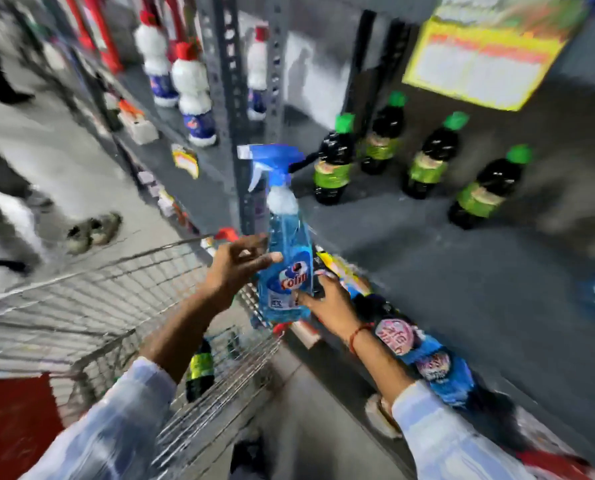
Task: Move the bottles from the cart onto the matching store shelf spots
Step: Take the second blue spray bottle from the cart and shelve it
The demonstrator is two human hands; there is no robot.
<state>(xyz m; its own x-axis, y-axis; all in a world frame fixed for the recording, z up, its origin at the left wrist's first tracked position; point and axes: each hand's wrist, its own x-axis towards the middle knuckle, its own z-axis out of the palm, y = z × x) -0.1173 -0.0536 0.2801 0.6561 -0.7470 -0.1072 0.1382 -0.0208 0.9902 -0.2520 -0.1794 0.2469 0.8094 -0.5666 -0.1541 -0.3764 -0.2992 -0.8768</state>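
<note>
While both hands clamp spray btl [285, 258], left hand [235, 268] + right hand [327, 301], keep upright, seat on shelf [445, 271].

A single wide-angle camera worn on the person's head looks forward and steeply down, so both forearms reach up into the picture from the bottom edge. It sits close over the wire cart [91, 306] at lower left and faces the grey shelf [462, 271], which runs tilted across the right and upper part. The edges bend and blur; with only one view, no part is shared.
</note>
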